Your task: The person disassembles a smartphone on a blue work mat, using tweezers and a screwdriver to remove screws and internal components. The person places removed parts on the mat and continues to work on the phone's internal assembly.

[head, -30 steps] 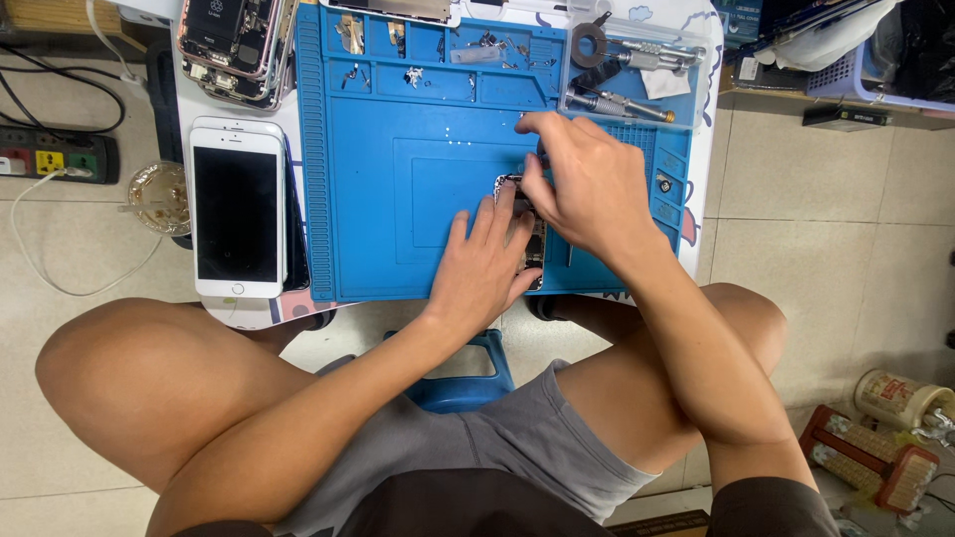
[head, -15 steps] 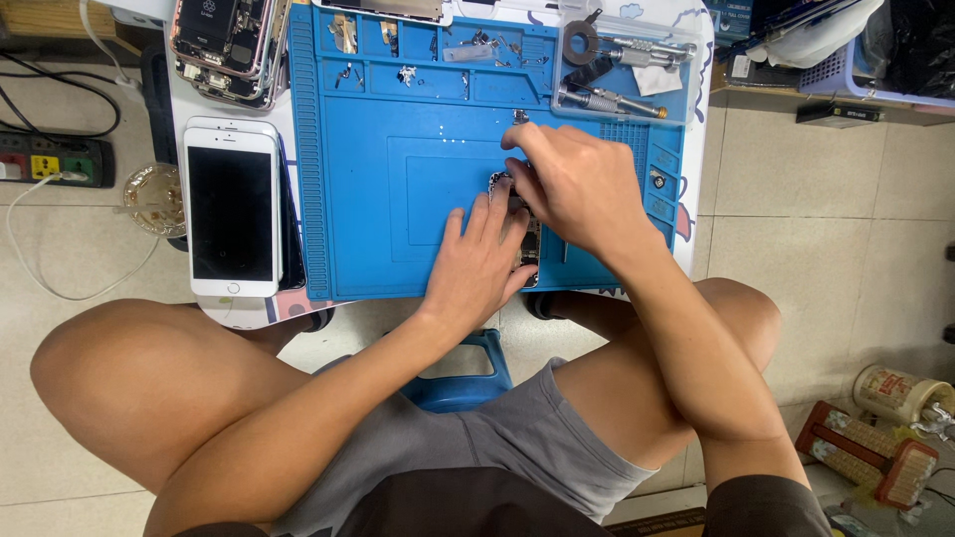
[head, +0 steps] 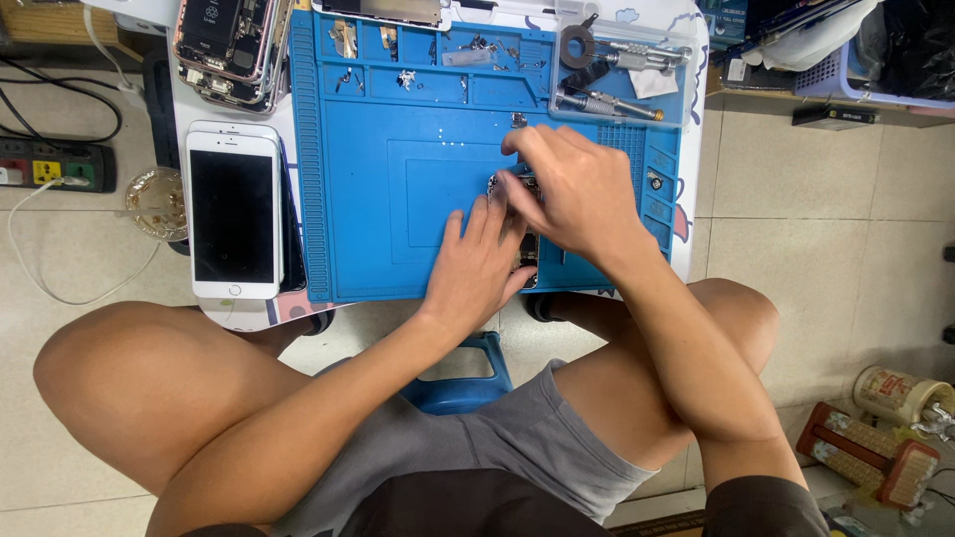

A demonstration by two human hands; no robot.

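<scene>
Small opened phone body of dark metal and circuitry (head: 524, 249), lying on the blue silicone repair mat (head: 398, 199) near the front edge of the white worktop (head: 244, 313), mostly hidden under both hands. Left hand (head: 477, 268) pressed flat on its lower end, grip spread, clasping nothing; right hand (head: 572, 189) arched over its upper end, fingertips (head: 512, 184) pinched together, contents of that grip impossible to tell. Judged light, rigid, thin and fragile inside: best steadied by the outer frame edges, never by exposed boards or connectors.
</scene>
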